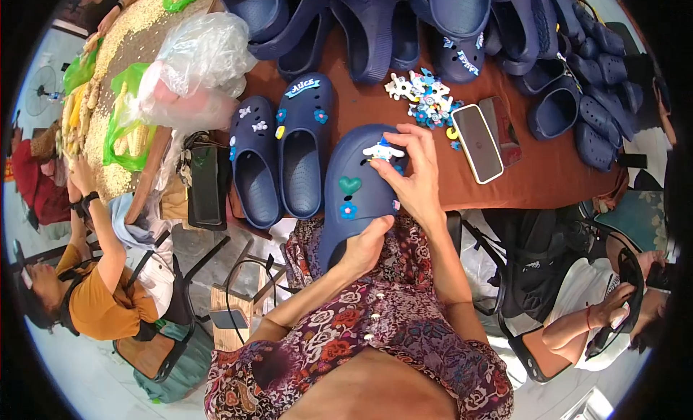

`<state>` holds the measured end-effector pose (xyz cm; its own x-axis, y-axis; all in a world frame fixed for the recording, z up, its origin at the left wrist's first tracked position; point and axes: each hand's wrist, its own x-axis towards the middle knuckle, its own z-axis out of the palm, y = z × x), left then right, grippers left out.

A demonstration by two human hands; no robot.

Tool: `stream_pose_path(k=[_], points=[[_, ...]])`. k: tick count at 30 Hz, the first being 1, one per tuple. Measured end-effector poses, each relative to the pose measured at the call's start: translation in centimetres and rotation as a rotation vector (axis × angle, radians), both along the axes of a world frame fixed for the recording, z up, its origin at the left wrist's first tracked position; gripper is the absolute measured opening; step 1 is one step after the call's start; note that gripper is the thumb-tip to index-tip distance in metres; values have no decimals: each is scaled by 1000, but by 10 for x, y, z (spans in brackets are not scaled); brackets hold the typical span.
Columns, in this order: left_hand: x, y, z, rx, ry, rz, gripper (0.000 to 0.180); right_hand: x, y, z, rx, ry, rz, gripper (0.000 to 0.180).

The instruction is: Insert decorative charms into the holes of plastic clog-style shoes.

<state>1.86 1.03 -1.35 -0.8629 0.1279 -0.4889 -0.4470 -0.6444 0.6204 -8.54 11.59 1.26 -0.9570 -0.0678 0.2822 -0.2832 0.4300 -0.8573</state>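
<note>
A navy foam clog (351,160) is held in front of me over the table's near edge, toe pointing away. My left hand (366,247) grips its side near the heel end, thumb on top. With thumb and fingers, my right hand (413,167) pinches a white long-eared character charm (382,151) at the toe. A green heart charm (350,185) and a blue flower charm (348,210) sit on the clog's upper. A small pink charm (395,205) shows at its right side. Whether the white charm is seated in a hole is hidden.
Two decorated clogs (304,142) stand to the left. A pile of loose charms (426,95) and a white-framed phone (477,143) lie right. Many navy clogs (364,37) line the back. Plastic bags (195,66) sit left. People (115,276) sit on both sides.
</note>
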Motion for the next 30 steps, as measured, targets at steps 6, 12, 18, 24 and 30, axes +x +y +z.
stream_pose_path(k=[6,12,18,24,30], points=[[-13,-6,-6,270,-93,158,27,3,0,-12,95,23,-28,40],[-29,-12,-5,364,-86,227,36,12,31,-31,272,-25,-213,35],[-32,-15,-7,390,-121,242,36,-8,47,-49,421,25,-264,40],[-34,-13,-13,375,-121,269,43,-50,46,-67,551,129,-340,41],[-34,-13,-7,380,-141,261,49,-58,47,-77,557,109,-329,30]])
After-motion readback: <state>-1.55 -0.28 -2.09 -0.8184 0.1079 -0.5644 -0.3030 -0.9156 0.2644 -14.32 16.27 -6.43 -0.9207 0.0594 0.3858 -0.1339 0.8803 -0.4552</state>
